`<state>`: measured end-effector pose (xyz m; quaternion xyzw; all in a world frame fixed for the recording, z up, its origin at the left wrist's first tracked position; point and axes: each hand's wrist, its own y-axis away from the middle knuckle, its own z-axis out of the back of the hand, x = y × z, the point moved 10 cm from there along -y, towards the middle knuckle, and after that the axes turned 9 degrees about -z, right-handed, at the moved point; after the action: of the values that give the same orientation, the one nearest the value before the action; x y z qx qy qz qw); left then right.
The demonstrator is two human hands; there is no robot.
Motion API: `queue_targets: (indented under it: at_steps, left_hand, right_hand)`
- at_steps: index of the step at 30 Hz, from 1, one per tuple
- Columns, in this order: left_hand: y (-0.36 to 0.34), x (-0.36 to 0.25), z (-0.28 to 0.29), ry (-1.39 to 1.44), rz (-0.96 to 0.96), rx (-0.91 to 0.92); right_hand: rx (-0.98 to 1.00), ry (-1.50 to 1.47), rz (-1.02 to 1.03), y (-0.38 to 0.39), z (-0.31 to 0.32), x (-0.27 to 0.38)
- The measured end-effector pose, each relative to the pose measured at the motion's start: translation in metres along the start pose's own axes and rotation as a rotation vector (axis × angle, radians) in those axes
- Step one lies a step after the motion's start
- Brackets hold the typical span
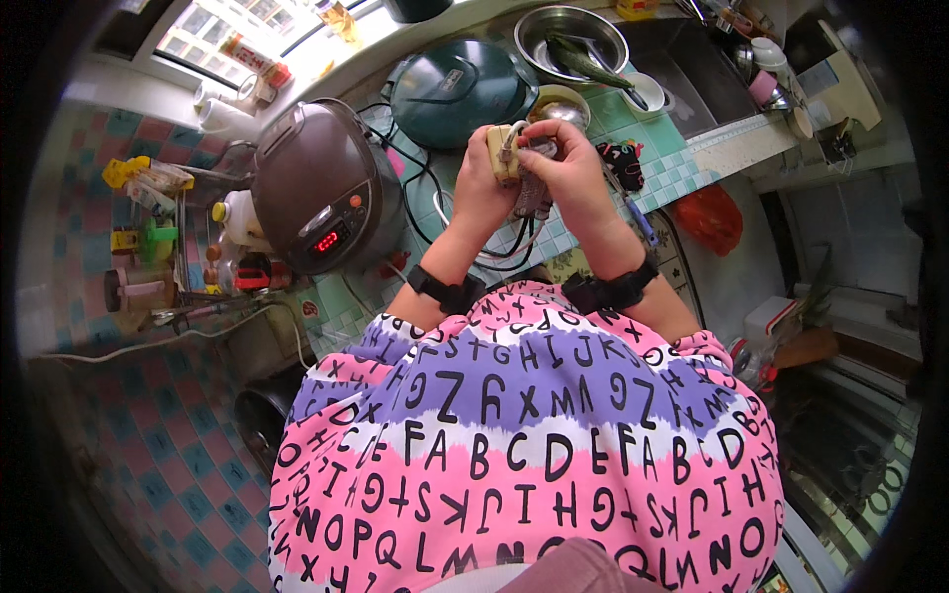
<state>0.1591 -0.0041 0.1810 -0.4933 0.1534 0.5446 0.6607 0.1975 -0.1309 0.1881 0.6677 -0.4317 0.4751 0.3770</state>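
Over the front of the tiled counter point(420, 203), my two hands meet. My left hand point(476, 190) is closed around a cream-coloured socket block point(502, 158). The fingers of my right hand point(573, 176) are bent and pinched against a plug and cord at the block's right side; the fingertips partly hide it. Below the fingers hangs a bundled grey cord point(532, 196). Behind my hands stands a dark green round lidded appliance point(460, 94). To the left is a brown rice cooker point(314, 188) with a lit red display.
A steel basin point(539, 22) with a long green vegetable point(578, 61) sits at the back, near a white bowl point(660, 97) and the sink point(697, 89). Black cables point(423, 173) loop across the counter. A red plastic bag point(708, 219) hangs right. Bottles and jars point(242, 217) crowd the left.
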Motion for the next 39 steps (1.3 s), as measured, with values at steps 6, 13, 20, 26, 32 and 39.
queue_targets:
  at_steps: [6,13,20,26,32,39]
  left_hand:
    - [0.001,-0.003,0.001,-0.044,0.022,-0.042]
    - [0.001,-0.006,-0.003,-0.113,-0.007,-0.002]
    - [0.002,-0.002,-0.006,-0.116,-0.044,0.004]
    - [0.004,-0.005,-0.004,-0.146,-0.079,-0.011]
    - [0.004,0.000,-0.003,-0.112,-0.044,0.008]
    - [0.001,0.004,-0.003,-0.094,-0.030,-0.031]
  right_hand:
    - [-0.183,0.082,-0.052,-0.001,0.018,-0.015]
    - [-0.167,-0.017,-0.068,0.002,0.018,-0.009]
    - [-0.160,0.125,-0.034,0.002,0.017,-0.011]
    - [-0.131,0.173,-0.103,-0.015,0.016,-0.012]
    - [-0.129,0.369,-0.049,-0.013,0.010,0.001]
    - [-0.047,0.388,-0.003,-0.013,0.009,0.008]
